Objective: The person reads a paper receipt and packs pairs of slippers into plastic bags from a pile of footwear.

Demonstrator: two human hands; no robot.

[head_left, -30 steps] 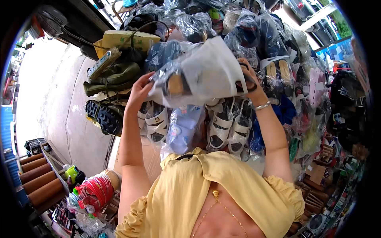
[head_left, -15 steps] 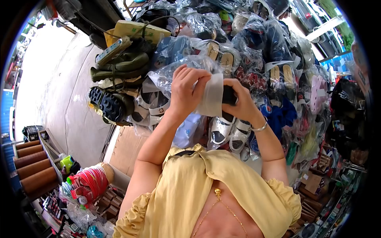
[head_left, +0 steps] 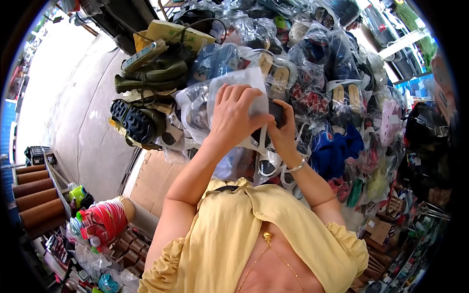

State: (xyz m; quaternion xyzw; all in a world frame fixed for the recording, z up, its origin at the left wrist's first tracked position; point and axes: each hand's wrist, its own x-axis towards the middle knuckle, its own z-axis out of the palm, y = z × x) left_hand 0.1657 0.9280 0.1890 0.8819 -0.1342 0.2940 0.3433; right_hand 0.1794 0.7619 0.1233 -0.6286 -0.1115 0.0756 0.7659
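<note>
Since the earlier frame both hands have drawn closer together and the plastic bag has been pulled in tighter between them, with the view tilted a little higher. The left hand (head_left: 238,115) lies spread over the front of the clear plastic bag (head_left: 229,93), fingers pressed flat on its white inner sheet, while the right hand (head_left: 282,131), a silver bracelet (head_left: 296,166) at its wrist, is closed on a dark shoe (head_left: 276,113) at the bag's right edge; the two hands nearly touch. Nearest, below the hands, is the person's yellow blouse (head_left: 234,234). Down to the left of the hands lie a bundle of red bands (head_left: 105,222) and brown rolls (head_left: 34,195) on a low shelf, with a flat cardboard sheet (head_left: 156,178) beside them. Just behind the hands rises a wall of bagged shoes (head_left: 317,73), with white sandals (head_left: 271,166) below the hands, blue slippers (head_left: 337,149) to their right, and green boots (head_left: 146,80) and a black studded sole (head_left: 132,122) to their left. Farther left stretches a pale concrete floor (head_left: 68,97) in bright daylight.
</note>
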